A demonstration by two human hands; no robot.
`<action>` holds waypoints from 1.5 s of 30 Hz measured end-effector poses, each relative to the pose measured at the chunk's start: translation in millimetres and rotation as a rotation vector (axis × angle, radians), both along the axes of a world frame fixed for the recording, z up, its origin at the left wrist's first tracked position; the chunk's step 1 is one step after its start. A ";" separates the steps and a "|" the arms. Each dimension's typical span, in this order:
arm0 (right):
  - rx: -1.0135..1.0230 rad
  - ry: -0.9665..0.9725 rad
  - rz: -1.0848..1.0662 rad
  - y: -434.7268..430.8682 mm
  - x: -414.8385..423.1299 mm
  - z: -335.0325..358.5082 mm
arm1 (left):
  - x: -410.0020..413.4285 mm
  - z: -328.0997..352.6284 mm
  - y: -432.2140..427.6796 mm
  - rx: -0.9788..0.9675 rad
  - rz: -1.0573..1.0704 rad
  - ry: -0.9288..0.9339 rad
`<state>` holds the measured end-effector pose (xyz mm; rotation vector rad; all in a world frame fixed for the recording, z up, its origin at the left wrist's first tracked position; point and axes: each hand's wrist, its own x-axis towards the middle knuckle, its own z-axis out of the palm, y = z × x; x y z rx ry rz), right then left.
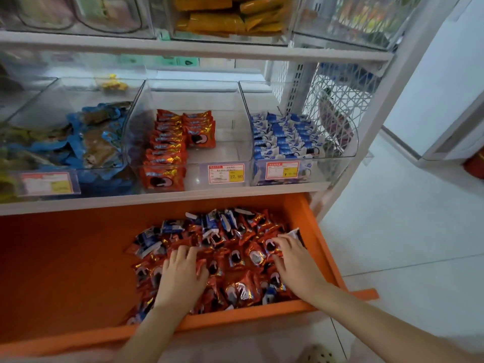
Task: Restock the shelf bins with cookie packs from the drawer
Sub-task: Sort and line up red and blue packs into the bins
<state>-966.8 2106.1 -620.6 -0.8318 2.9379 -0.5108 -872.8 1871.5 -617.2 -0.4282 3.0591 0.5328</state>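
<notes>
Cookie packs (241,286) lay heaped in the drawer (65,258), directly beneath both hands. Left hand (183,273): fingers spread flat, released. Right hand (293,260): grasp could not be determined. The half-empty bin (222,153) stood at 12 o'clock, nearer the left hand.

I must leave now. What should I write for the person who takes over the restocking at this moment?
Left hand and right hand: both rest on the loose pile in the open orange drawer; no grip is clear.
Pile: mostly red foil cookie packs, some blue-white packs at the back.
Done: the right clear plastic bin looks nearly full.
To do: the middle clear plastic bin holds red packs, but its right half is bare; fill it.
</notes>
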 end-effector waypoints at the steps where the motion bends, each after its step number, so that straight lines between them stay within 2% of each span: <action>1: 0.008 -0.026 0.002 1.2 1.1 -0.3 | 1.1 -0.9 -1.1 0.001 0.023 -0.014; 6: 0.110 -0.134 0.109 -0.6 3.3 -3.3 | 8.6 -0.9 7.7 0.000 -0.017 -0.111; 9: 0.178 -0.274 0.223 -11.3 -5.4 -11.0 | 16.4 -4.8 8.4 0.039 -0.025 -0.136; 13: 0.355 -0.492 0.266 -36.0 -16.1 -31.2 | 23.0 -9.2 8.8 0.080 -0.067 -0.222; 17: 0.514 -0.631 0.333 -54.5 -18.4 -51.2 | 15.1 -16.9 -3.7 0.069 -0.140 -0.209; 20: 0.586 -0.668 0.388 -60.7 -17.8 -62.7 | 0.1 -32.4 -23.4 0.031 -0.184 -0.252; 25: 0.696 -0.607 0.438 -66.5 -18.6 -83.8 | -30.3 -64.3 -54.6 -0.044 -0.267 -0.371; 30: 0.663 -0.753 0.387 -66.7 -31.1 -83.4 | -55.7 -97.9 -66.3 -0.036 -0.361 -0.489; 36: 0.443 -0.676 0.278 -62.2 -49.9 -74.1 | -63.7 -130.7 -66.5 -0.028 -0.520 -0.618; 39: 0.388 -0.673 0.246 -59.4 -54.6 -72.2 | -64.0 -135.2 -65.8 -0.062 -0.542 -0.593; 45: 0.261 -0.683 0.150 -56.9 -50.8 -65.7 | -60.4 -126.9 -66.6 -0.285 -0.581 -0.527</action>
